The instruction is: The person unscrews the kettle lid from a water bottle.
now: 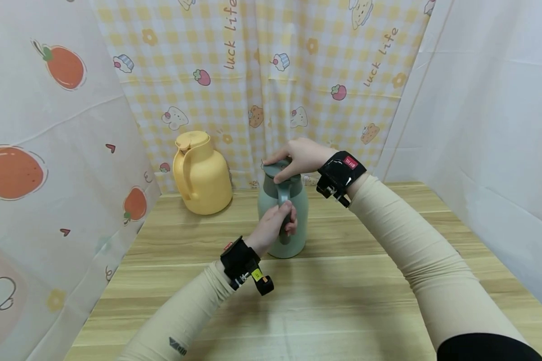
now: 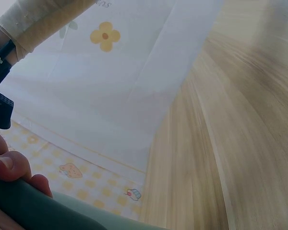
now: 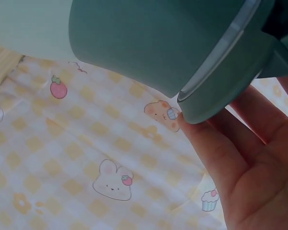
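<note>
A pale green vacuum jug (image 1: 300, 213) stands upright on the wooden table, its handle facing me. My left hand (image 1: 273, 225) is wrapped around that handle (image 1: 283, 193). In the left wrist view, curled fingertips (image 2: 12, 165) show over the dark green handle (image 2: 38, 208). On top, my right hand (image 1: 306, 154) grips the darker green lid (image 1: 276, 171), thumb on the near side and fingers across to the left. Seen from the right wrist, a pale rim shows between the lid (image 3: 225, 88) and the neck (image 3: 129, 43); whether the lid is loose I cannot tell.
A yellow jug (image 1: 208, 180) with a handle stands at the back left of the wooden table (image 1: 343, 291). Behind the table hangs a yellow checked curtain (image 1: 235, 100), with white printed curtains (image 1: 488, 125) along both sides.
</note>
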The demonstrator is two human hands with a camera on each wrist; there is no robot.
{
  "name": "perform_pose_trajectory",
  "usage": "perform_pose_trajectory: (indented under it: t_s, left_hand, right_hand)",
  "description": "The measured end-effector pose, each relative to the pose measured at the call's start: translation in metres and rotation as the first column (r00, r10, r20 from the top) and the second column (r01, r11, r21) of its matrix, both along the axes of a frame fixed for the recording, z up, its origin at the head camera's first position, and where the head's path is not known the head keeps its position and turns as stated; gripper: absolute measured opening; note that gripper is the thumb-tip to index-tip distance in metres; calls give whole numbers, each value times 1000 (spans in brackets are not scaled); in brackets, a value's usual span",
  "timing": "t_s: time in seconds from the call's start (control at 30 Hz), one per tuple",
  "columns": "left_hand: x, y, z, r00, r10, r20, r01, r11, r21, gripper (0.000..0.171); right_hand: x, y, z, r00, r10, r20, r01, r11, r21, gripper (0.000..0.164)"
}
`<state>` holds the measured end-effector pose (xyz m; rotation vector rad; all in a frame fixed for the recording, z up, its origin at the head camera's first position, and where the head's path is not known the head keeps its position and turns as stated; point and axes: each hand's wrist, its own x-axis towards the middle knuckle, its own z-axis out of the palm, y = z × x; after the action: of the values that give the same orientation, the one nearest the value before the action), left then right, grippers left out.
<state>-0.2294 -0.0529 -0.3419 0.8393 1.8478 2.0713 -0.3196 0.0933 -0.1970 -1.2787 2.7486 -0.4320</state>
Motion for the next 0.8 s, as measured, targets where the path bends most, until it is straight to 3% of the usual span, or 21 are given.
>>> perform_pose_trajectory:
  t_s: [0.3,0.8]
  left_hand:
    - [1,0,0,1000,-3,16,3,1000,2,39]
    - [1,3,0,998,50,27,-49,998,-27,41]
  right_hand:
    - [-6,3,-4,1000,8,13,-8,1000,-7,51]
    - [-5,5,0,998,35,50,-35,999,-4,50]
